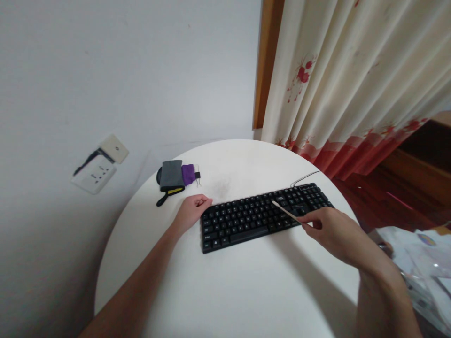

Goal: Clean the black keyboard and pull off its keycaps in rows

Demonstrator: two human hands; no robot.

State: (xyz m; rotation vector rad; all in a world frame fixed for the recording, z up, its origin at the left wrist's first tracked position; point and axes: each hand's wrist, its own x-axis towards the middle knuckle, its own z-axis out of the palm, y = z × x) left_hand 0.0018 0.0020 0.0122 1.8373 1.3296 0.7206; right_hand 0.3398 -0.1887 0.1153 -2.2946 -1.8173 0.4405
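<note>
A black keyboard (260, 217) lies across the round white table (225, 281), with its cable running off the far right corner. My right hand (331, 230) is closed in a pinch on a thin pale stick (286, 212), whose tip rests on the keys right of centre. My left hand (192, 211) is curled into a loose fist. It rests on the table and touches the keyboard's left end.
A folded bundle of grey, purple and yellow cloths (175, 177) lies at the table's far left edge. Wall sockets (97, 171) sit on the white wall at left. A cream and red curtain (352, 84) hangs behind the table at right.
</note>
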